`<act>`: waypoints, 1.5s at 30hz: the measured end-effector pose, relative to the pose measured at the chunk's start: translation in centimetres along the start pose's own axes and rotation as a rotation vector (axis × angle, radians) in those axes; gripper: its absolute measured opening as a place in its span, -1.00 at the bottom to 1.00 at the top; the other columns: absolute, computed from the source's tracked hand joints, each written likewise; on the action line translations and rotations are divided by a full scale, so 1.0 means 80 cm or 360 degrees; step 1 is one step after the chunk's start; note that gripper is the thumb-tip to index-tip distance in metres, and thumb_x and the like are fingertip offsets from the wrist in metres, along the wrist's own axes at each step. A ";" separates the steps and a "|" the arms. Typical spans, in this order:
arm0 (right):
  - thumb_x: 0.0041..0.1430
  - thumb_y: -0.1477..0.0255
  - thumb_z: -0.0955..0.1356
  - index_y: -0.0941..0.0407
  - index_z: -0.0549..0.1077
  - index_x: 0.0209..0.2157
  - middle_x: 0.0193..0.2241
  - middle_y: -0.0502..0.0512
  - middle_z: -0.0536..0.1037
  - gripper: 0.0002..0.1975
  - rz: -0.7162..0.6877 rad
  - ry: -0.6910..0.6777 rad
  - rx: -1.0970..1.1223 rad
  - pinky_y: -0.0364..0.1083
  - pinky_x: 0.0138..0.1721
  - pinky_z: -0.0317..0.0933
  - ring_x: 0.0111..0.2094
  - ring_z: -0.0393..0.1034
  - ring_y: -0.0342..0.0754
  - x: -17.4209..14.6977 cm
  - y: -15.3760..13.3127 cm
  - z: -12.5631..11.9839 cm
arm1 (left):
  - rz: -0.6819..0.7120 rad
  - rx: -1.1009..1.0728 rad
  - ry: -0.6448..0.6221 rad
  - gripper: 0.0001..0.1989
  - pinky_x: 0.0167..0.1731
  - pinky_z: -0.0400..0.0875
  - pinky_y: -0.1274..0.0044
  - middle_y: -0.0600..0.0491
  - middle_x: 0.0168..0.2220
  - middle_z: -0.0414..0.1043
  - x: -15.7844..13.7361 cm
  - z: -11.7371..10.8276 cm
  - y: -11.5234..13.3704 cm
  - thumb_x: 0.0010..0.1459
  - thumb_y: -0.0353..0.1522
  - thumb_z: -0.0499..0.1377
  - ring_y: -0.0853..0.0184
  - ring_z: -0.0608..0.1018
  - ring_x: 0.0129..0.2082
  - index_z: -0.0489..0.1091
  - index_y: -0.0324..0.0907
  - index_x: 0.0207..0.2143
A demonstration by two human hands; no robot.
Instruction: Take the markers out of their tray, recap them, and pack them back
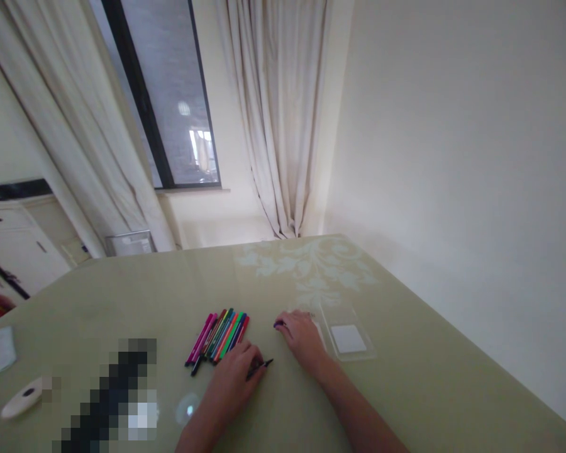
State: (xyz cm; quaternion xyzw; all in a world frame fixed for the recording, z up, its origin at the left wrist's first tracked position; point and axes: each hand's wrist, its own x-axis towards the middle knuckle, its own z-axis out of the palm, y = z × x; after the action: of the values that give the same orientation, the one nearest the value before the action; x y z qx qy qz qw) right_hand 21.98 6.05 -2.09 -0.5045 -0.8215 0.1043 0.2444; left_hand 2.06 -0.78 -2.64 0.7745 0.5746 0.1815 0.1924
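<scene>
Head view, looking down over a pale green glossy table [405, 377] with a faint leaf pattern at its far end

My left hand [233, 377] lies knuckles up on the table, fingers curled around a thin dark marker pen [260, 369]; its tip pokes out to the right of the fingers, long axis running toward my right hand. Looks clamped, though the grip itself is hidden under the hand

My right hand [304, 336] rests just beyond and to the right, fingers closed on a small dark purple bit [278, 324], possibly a pen cap, too small to tell

The two hands are apart, with a short gap of bare table between

Row of coloured felt-tip pens [219, 336] lies side by side just ahead of my left hand, nearly touching its knuckles, long axes slanting away to the right. Left hand is clearly the nearer one

Clear flat plastic case [351, 336] with a white insert sits just right of my right hand
</scene>
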 end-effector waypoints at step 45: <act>0.34 0.43 0.36 0.07 0.56 -0.23 -0.22 0.09 0.60 -0.90 0.0009 -0.0071 -0.0135 -0.02 -0.02 0.21 -0.09 0.43 0.05 -0.014 0.006 -0.006 | -0.0069 -0.0162 -0.0114 -0.76 -0.23 0.36 0.48 0.03 -0.22 0.53 -0.005 -0.029 -0.004 0.22 -0.18 0.20 0.26 0.55 -0.26 0.57 -0.09 -0.20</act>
State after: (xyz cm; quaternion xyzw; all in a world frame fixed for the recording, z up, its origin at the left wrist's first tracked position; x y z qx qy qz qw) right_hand 22.98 5.28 -2.22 -0.5143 -0.8290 0.0813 0.2040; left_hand 0.51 -0.88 -0.80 0.7571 0.5740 0.1783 0.2560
